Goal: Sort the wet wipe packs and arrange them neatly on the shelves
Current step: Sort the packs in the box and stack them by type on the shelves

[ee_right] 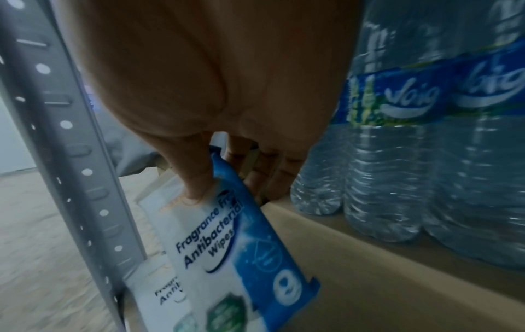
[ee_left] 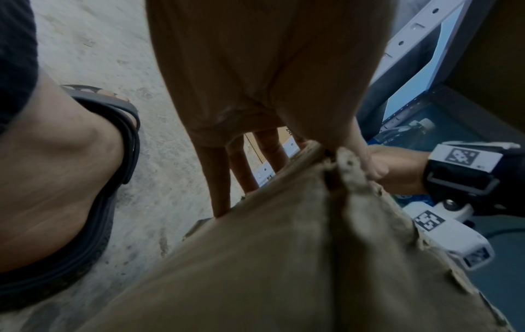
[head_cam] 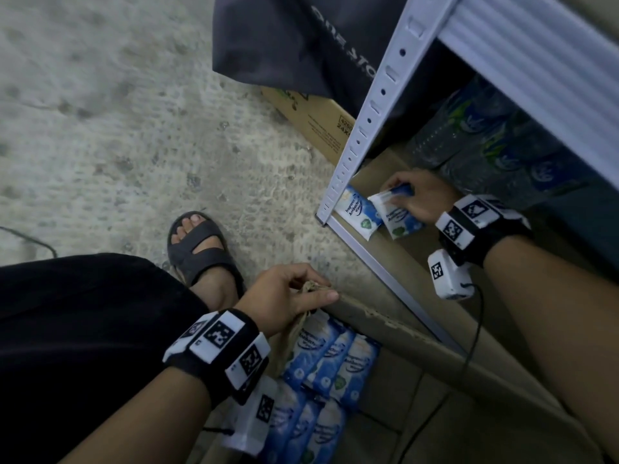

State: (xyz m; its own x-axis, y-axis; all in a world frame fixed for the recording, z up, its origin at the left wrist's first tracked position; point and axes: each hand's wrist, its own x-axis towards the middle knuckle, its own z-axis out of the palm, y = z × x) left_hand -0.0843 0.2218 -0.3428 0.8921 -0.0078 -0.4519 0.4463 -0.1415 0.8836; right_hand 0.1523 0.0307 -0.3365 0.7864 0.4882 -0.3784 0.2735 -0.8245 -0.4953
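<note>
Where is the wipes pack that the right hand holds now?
In the head view, right side: the held pack is on the bottom shelf, beside another pack near the upright post.

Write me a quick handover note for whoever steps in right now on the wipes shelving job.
Left hand: grips the rim of the cloth bag on the floor, holding it open.
Right hand: pinches one wipe pack on the bottom shelf, leaning it against the first pack by the corner post.
Water bottles fill the shelf space behind.
Done: one pack placed, a second being set down.
Left: the packs in the bag, several of them, to be shelved in a neat row.
</note>
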